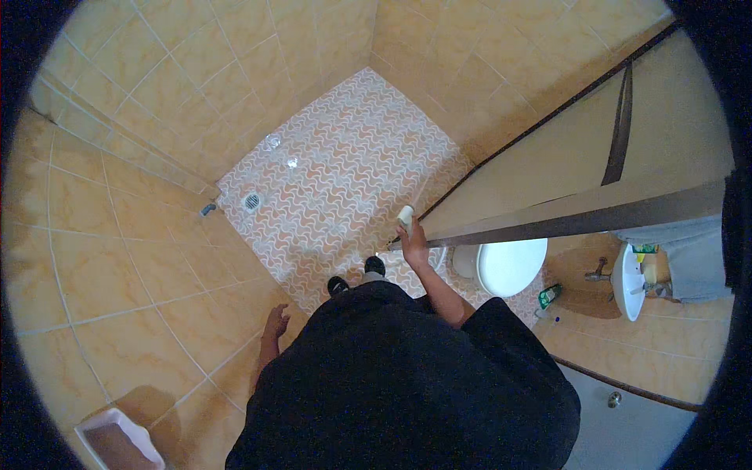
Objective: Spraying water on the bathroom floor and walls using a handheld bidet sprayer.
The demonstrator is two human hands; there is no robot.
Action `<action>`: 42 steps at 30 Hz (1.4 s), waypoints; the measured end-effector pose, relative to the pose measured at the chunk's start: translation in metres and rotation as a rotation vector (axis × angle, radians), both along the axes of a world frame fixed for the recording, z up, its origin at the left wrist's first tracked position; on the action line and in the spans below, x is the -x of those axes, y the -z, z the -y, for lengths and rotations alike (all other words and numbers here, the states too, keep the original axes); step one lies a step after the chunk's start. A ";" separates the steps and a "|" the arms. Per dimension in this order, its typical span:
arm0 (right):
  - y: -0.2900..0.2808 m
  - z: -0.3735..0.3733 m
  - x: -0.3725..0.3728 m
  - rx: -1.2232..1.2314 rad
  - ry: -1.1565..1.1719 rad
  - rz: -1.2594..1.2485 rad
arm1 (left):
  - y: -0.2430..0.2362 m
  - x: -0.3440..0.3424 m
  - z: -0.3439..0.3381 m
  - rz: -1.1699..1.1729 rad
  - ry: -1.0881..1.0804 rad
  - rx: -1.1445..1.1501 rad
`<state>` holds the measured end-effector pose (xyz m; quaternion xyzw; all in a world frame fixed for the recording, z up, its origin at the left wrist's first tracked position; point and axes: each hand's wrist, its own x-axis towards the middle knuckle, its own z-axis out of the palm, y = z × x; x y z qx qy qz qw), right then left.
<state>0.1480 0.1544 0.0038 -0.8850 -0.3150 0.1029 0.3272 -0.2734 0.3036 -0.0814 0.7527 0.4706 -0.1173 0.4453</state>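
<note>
My right hand [414,241] reaches forward over the tiled floor, its fingers closed round a small whitish object [405,215] with a rounded end. Its kind cannot be made out, as the hand covers its lower part. Just beside that hand runs the dark lower edge of a beige partition panel [548,168]. My left hand [276,321] hangs low by the tiled wall at the left, holding nothing, with its fingers loosely apart.
Patterned floor tiles [352,157] with a round drain [251,202] lie ahead. A white toilet [511,266], a green-and-white bottle [549,295] and a washbasin [627,283] stand to the right. A pink wall shelf [146,440] juts out lower left; a grey door [619,431] is lower right.
</note>
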 end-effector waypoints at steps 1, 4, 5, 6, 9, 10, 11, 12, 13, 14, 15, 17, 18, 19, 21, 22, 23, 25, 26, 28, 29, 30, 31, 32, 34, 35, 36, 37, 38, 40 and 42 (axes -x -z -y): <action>0.002 0.003 -0.002 0.002 0.005 0.001 | -0.005 -0.007 0.000 0.026 0.057 -0.026; 0.008 0.008 -0.006 0.034 -0.020 -0.131 | -0.019 -0.025 -0.001 0.002 0.114 -0.033; 0.021 0.012 -0.009 0.017 -0.039 -0.109 | -0.021 -0.030 -0.001 -0.045 0.115 -0.009; 0.033 0.017 -0.012 0.001 -0.058 -0.086 | -0.024 -0.035 -0.003 -0.042 0.121 -0.007; 0.028 0.016 -0.008 0.049 -0.109 -0.025 | -0.020 -0.035 0.000 -0.009 0.123 0.002; 0.024 0.015 -0.008 0.051 -0.116 -0.027 | -0.011 -0.032 0.001 0.013 0.115 -0.014; 0.021 0.014 -0.009 0.096 -0.132 -0.085 | -0.005 -0.030 0.002 0.036 0.110 -0.029; 0.018 0.013 -0.009 0.140 -0.149 -0.144 | 0.001 -0.028 0.003 0.034 0.106 -0.026; 0.015 0.014 -0.008 0.144 -0.149 -0.147 | 0.001 -0.030 0.003 0.061 0.168 -0.092; 0.010 0.015 -0.006 0.155 -0.145 -0.144 | 0.001 -0.031 0.003 0.087 0.229 -0.158; 0.009 0.015 -0.004 0.166 -0.141 -0.142 | 0.000 -0.031 0.003 0.084 0.227 -0.155; 0.011 0.017 -0.004 0.192 -0.140 -0.121 | -0.014 -0.041 0.002 0.005 0.122 0.012; 0.013 0.017 -0.004 0.215 -0.141 -0.099 | -0.013 -0.041 0.002 0.005 0.125 0.013; 0.014 0.017 -0.004 0.213 -0.143 -0.100 | -0.011 -0.039 0.002 0.000 0.130 -0.004; 0.015 0.017 -0.004 0.220 -0.164 -0.182 | -0.007 -0.034 0.001 -0.004 0.136 -0.023; 0.012 0.017 -0.003 0.218 -0.166 -0.182 | -0.005 -0.030 0.001 -0.008 0.077 0.029; 0.008 0.016 -0.001 0.219 -0.171 -0.186 | -0.003 -0.027 0.002 -0.011 0.018 0.081; 0.009 0.017 0.000 0.219 -0.173 -0.189 | -0.002 -0.023 0.004 0.020 0.073 0.006; 0.012 0.018 0.000 0.232 -0.170 -0.193 | -0.002 -0.023 0.005 0.051 0.130 -0.068; 0.017 0.019 -0.001 0.244 -0.167 -0.197 | -0.002 -0.025 0.005 0.026 0.137 -0.073; 0.018 0.019 -0.002 0.258 -0.189 -0.194 | -0.002 -0.025 0.006 0.001 0.141 -0.077; 0.019 0.019 -0.002 0.271 -0.211 -0.191 | -0.001 -0.025 0.005 0.001 0.141 -0.077; 0.022 0.019 -0.003 0.271 -0.211 -0.191 | -0.001 -0.025 0.004 0.026 0.131 -0.044; 0.024 0.019 -0.004 0.259 -0.235 -0.196 | 0.000 -0.025 0.004 0.052 0.121 -0.011; 0.030 0.018 -0.006 0.246 -0.258 -0.200 | -0.001 -0.027 0.005 0.066 0.118 -0.022; 0.034 0.018 -0.008 0.236 -0.278 -0.204 | -0.003 -0.029 0.005 0.080 0.115 -0.032; 0.038 0.019 -0.009 0.225 -0.296 -0.208 | -0.005 -0.031 0.005 0.081 0.116 -0.033; 0.035 0.017 -0.009 0.225 -0.297 -0.208 | -0.010 -0.034 0.005 0.044 0.087 0.000; 0.032 0.017 -0.009 0.232 -0.319 -0.230 | -0.015 -0.036 0.005 0.007 0.059 0.033; 0.019 0.012 -0.008 0.236 -0.351 -0.252 | -0.007 -0.029 0.005 0.022 0.080 0.003; 0.001 0.006 -0.004 0.276 -0.370 -0.299 | -0.004 -0.025 0.007 0.038 0.098 -0.026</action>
